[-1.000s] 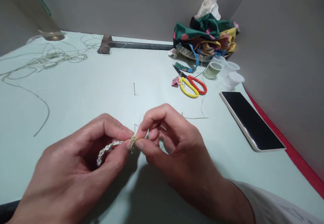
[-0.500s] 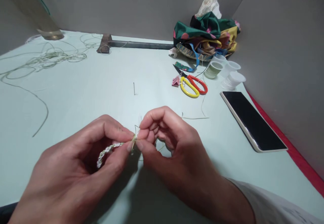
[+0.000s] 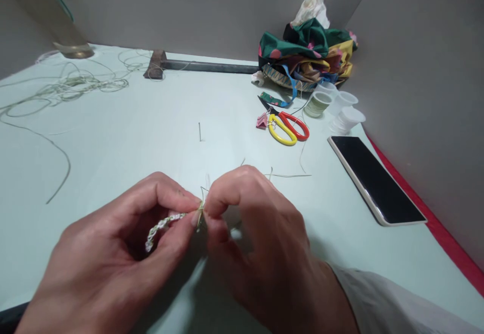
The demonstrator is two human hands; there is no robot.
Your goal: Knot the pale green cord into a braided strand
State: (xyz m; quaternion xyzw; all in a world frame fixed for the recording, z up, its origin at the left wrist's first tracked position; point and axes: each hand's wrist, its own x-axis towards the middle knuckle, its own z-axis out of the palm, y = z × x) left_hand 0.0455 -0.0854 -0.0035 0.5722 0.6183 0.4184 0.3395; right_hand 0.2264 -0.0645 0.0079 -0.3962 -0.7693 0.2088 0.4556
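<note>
A braided cord [image 3: 163, 223] in white and green curls out from between the thumb and forefinger of my left hand [image 3: 128, 243], which pinches it near its knotted end. Thin loose strands [image 3: 201, 204] stick out beyond those fingertips. Right beside them, my right hand [image 3: 257, 228] has its thumb and forefinger pressed together at the strands. Its fingertips partly cover what they grip; a thin thread seems to run into them. The other fingers of the right hand are curled under and mostly hidden.
A nail [image 3: 200, 131] stands up from the table. Scissors [image 3: 285, 126] with a pink clip [image 3: 261, 121], thread spools [image 3: 318, 104] and a phone [image 3: 376, 179] lie to the right. Tangled cord [image 3: 81, 84], a hammer [image 3: 155, 65] and bundled fabric [image 3: 310, 47] are farther back.
My right hand has turned over, knuckles now up, with its thumb and forefinger still at the strands. My left hand keeps its pinch on the braided cord almost unmoved.
</note>
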